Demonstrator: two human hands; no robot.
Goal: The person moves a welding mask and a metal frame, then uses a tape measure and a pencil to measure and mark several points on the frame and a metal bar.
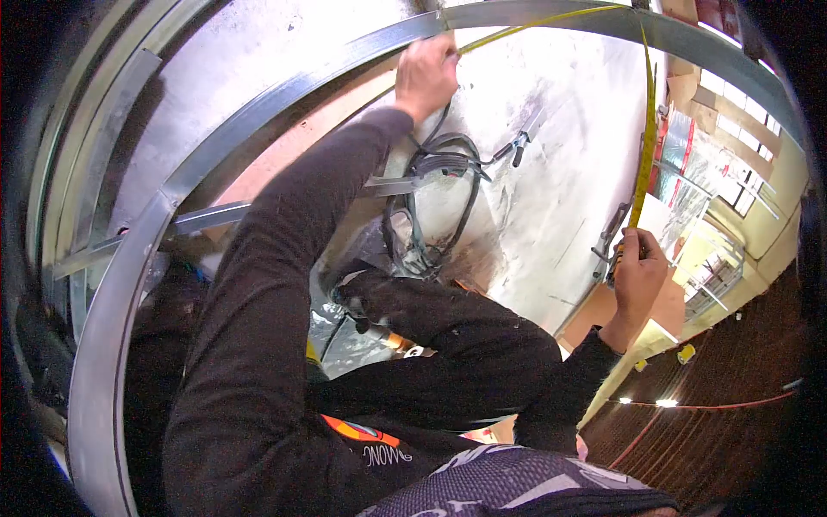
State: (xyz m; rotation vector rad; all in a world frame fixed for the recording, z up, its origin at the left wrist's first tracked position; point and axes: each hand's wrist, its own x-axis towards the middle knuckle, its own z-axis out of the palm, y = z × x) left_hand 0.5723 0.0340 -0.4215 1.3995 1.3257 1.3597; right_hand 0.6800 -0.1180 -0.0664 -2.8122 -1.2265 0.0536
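Observation:
A yellow tape measure blade (644,146) rises from my right hand (639,280), bends near the upper steel channel (362,50), then runs left to my left hand (426,77). The right hand is closed around the tape measure, whose dark case is mostly covered by the fingers. My left hand, slightly blurred, has its fingers closed at the blade's other end, against the curved-looking channel; its fingertips are partly hidden.
Below the channel, a coiled black cable (431,207) and a tool with a dark handle (519,148) lie on the pale, scuffed surface. Another steel channel (112,345) stands at left. A power tool (392,339) shows by my leg. Metal framing (711,258) is at right.

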